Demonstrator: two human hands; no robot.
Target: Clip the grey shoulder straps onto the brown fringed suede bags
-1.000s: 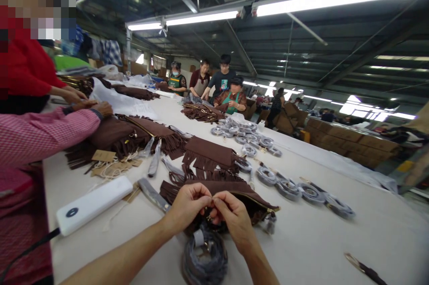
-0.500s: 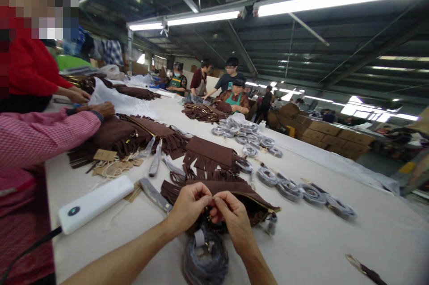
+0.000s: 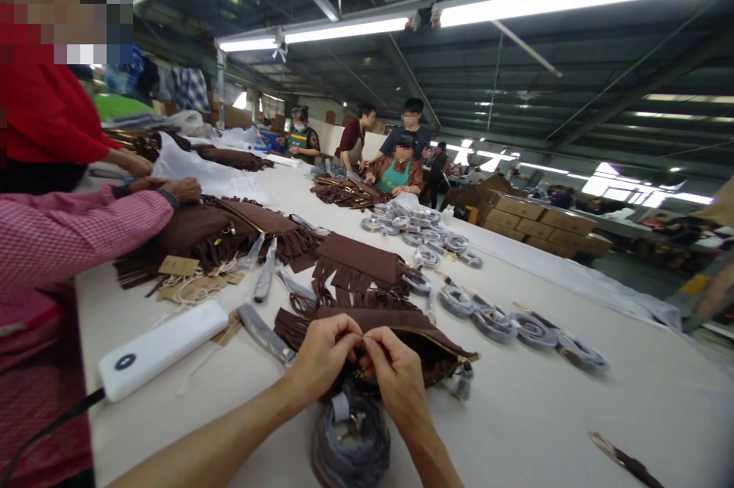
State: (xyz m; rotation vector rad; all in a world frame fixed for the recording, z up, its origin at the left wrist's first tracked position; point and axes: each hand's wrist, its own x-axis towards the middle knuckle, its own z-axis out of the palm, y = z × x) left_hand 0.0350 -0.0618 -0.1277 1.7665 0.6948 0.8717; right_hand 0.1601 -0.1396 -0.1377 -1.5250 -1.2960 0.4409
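Note:
My left hand point(image 3: 322, 356) and my right hand point(image 3: 398, 373) meet fingertip to fingertip above a brown fringed bag point(image 3: 395, 320). Both are closed in a pinch, and whatever sits between the fingers is too small to make out. The bag lies with its gold zipper open, its dark inside showing to the right of my hands. Just below my wrists rests a coiled strap point(image 3: 351, 446) in grey wrapping with a white tab. A second brown fringed bag point(image 3: 361, 255) lies flat beyond the first. Left of my left hand is a wrapped strip point(image 3: 264, 333).
A white power bank point(image 3: 164, 350) with a black cable lies at left, near cardboard tags point(image 3: 179, 266). Wrapped strap coils point(image 3: 493, 323) line the right side. A co-worker's checked sleeve point(image 3: 86, 232) reaches over piled bags point(image 3: 189, 235). A dark piece with a gold end point(image 3: 622, 456) lies bottom right.
My hands stay pinched together in nearly the same spot, with only a slight finger shift. In the background, people at the far table have changed posture.

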